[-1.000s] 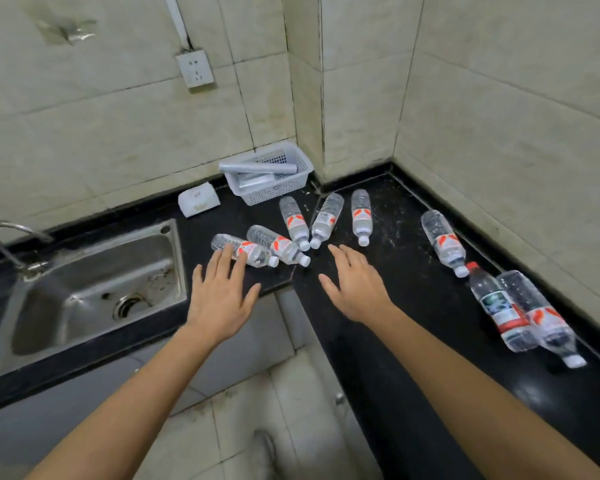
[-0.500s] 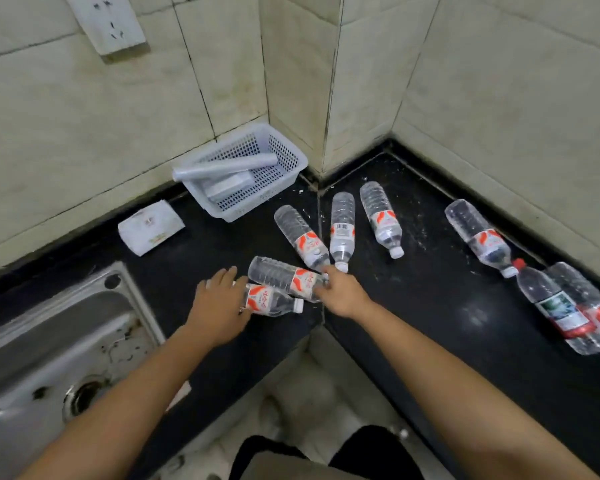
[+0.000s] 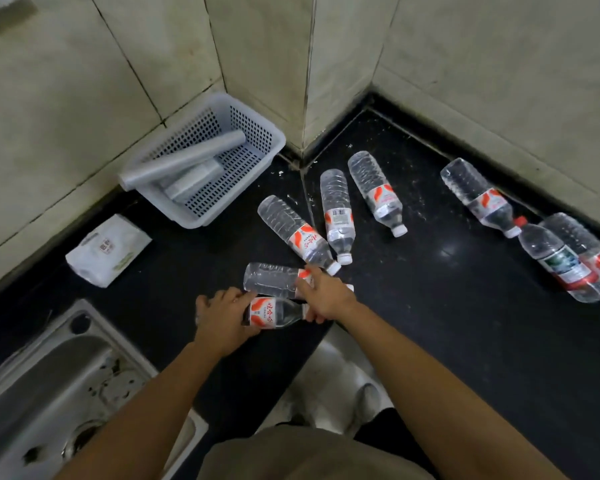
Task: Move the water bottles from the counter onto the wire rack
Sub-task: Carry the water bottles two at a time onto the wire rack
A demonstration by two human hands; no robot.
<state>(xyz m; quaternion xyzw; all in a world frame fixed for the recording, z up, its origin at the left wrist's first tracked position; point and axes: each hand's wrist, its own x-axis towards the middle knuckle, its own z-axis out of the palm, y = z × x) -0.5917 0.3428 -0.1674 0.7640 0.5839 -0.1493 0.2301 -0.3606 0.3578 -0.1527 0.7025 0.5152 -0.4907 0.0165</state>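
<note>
Though the wire rack is out of view, I log two bottles lying just right of the sink [image 3: 49, 368] on the counter [image 3: 174, 271]. The left hand [image 3: 220, 318] wraps the near bottle [image 3: 274, 315] at its base end, long axis left-right, cap rightward. The right hand [image 3: 328, 296] curls over the far bottle [image 3: 271, 279] at its neck end, parallel, just beyond. Six other bottles [image 3: 336, 209] lie farther right.

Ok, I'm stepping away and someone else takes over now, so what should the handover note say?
Left hand grips the nearest bottle at the counter edge.
Right hand grips the second bottle beside it.
Three middle bottles and three right bottles lie untouched.
Done: nothing visibly; the wire rack is out of view.
Left: move all eight.
</note>
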